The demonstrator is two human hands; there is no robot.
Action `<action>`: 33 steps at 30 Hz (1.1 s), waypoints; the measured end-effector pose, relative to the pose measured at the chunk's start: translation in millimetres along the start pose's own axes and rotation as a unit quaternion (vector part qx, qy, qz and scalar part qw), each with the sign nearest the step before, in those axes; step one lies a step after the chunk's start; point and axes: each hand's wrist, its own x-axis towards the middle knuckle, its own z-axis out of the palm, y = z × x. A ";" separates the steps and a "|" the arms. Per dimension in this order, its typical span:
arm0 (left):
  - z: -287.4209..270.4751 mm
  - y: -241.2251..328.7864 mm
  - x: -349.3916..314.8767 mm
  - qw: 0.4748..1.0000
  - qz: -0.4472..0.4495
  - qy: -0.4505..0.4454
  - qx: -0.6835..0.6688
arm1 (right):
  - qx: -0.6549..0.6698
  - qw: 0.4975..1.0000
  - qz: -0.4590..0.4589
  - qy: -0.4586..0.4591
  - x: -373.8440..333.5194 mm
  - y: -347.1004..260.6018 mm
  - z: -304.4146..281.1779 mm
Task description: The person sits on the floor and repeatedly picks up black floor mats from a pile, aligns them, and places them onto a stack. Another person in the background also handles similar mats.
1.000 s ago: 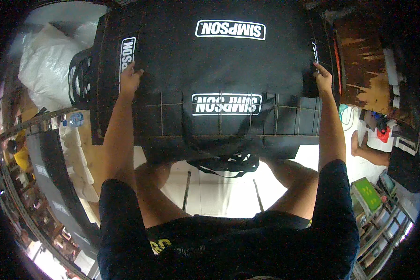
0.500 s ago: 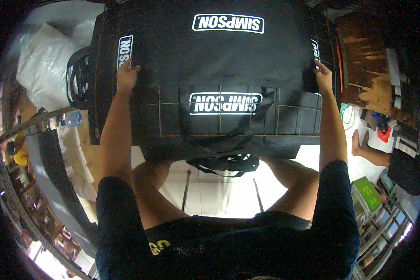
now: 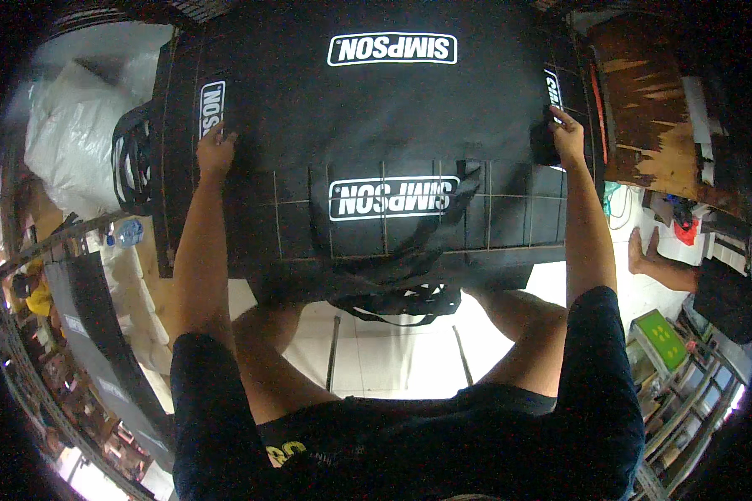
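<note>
A black fabric bag piece (image 3: 376,108) with white printed labels lies spread in front of me. My left hand (image 3: 216,152) pinches its left edge, and my right hand (image 3: 567,138) has its fingers closed on the right edge. Under its near side runs a thin wire grid (image 3: 384,250), resting over more black fabric (image 3: 301,238) that bears another white label. Black straps (image 3: 393,313) loop down at the near edge, above the floor between my legs. More dark straps (image 3: 129,159) hang at the left side. What lies beneath the fabric is hidden.
Clear plastic sheeting (image 3: 71,134) is bunched at the far left, with a clear bottle (image 3: 129,232) nearer. Long black fabric strips (image 3: 100,334) hang at left. On the right stand a worn wooden board (image 3: 643,108) and a green panel (image 3: 658,341). Another person's leg (image 3: 664,263) rests there.
Both hands keep their hold on the fabric piece's edges. Hands and fabric now sit slightly lower and further left in the picture, as the view itself has shifted a little.
</note>
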 end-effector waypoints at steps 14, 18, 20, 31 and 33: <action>-3.6 25.7 -14.0 0.999 0.010 0.031 0.031 | -0.082 0.996 -0.013 0.026 -9.0 -6.5 1.9; -4.9 32.2 -15.8 0.999 0.013 0.018 0.038 | -0.093 0.995 0.003 0.029 -9.2 -3.4 -2.0; -3.9 27.0 -11.9 0.999 0.011 0.019 0.033 | -0.080 0.995 -0.028 0.048 -4.9 4.5 -2.0; -8.6 20.5 -8.9 0.993 0.004 0.013 0.116 | -0.052 0.998 -0.022 0.021 1.6 16.8 0.2; -3.8 18.5 -7.1 0.997 -0.016 0.016 0.073 | -0.046 0.999 -0.016 0.017 2.0 21.5 -2.6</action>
